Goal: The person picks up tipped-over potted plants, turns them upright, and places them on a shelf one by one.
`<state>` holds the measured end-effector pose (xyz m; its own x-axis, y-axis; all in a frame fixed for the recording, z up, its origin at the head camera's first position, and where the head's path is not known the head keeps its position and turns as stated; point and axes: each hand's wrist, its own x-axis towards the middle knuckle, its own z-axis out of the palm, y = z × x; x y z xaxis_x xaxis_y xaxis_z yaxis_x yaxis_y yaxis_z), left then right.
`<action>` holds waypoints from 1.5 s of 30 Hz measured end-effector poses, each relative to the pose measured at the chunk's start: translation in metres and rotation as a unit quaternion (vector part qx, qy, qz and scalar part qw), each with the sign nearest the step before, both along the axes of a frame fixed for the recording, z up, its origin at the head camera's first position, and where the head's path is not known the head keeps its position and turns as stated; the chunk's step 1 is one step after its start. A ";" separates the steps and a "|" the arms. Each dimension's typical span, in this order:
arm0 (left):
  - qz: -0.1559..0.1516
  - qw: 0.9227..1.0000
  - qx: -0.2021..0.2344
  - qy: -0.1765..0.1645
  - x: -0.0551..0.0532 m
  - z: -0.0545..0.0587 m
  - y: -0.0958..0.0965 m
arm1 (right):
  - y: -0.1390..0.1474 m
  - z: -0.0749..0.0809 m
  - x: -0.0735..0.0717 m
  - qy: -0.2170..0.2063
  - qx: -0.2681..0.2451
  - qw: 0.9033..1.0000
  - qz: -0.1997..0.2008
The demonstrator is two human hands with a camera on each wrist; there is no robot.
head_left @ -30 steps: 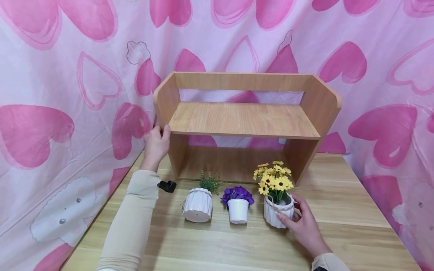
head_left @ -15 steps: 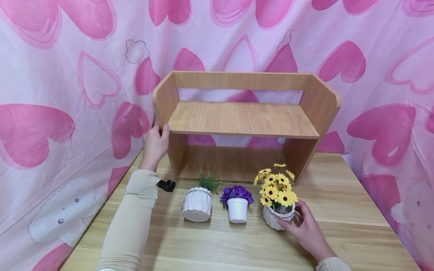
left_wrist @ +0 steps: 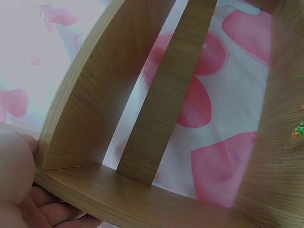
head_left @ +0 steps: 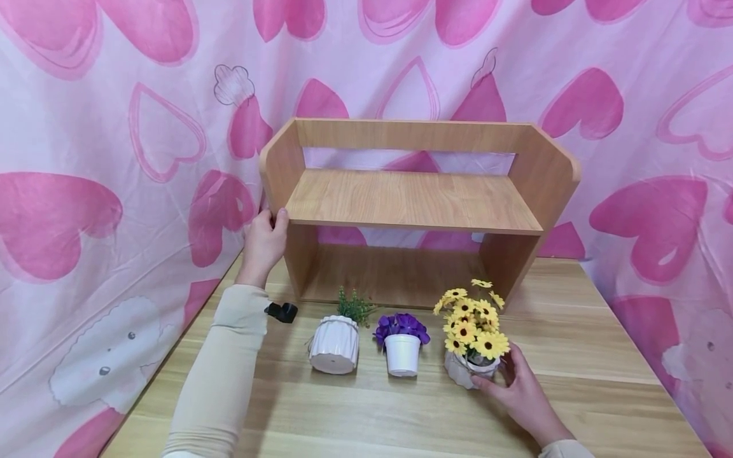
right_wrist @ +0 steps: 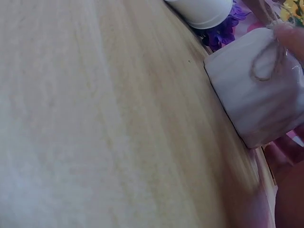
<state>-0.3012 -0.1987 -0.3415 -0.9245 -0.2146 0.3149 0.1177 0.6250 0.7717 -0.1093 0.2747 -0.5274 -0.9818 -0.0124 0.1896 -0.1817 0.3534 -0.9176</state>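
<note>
My left hand (head_left: 265, 248) grips the left side panel of a two-tier wooden shelf (head_left: 412, 198). In the left wrist view, its thumb lies near the panel's edge and the fingers curl behind the panel. My right hand (head_left: 523, 397) holds a white ribbed flowerpot (right_wrist: 242, 85) by its side, thumb at the front. Yellow daisy-like flowers (head_left: 472, 324) rise from that pot, and twine circles it. Purple flowers in a small white pot (head_left: 402, 356) are to its left. Farther left, a ribbed white pot (head_left: 334, 346) with a green plant (head_left: 355, 307) lies tipped, base toward me.
The shelf stands at the back of a wooden table (head_left: 372, 420). Pink heart-patterned cloth (head_left: 647, 216) hangs behind and on both sides. Beside the left cuff is a small black piece (head_left: 282, 312).
The yellow flowers have swung down and slightly right as my right hand tips their pot forward. My left hand stays on the shelf panel; the other two pots have not moved.
</note>
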 end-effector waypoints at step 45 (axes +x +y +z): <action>0.019 0.999 0.001 0.045 0.001 -0.002 0.004 | -0.014 -0.016 -0.013 0.014 -0.042 0.999 -0.015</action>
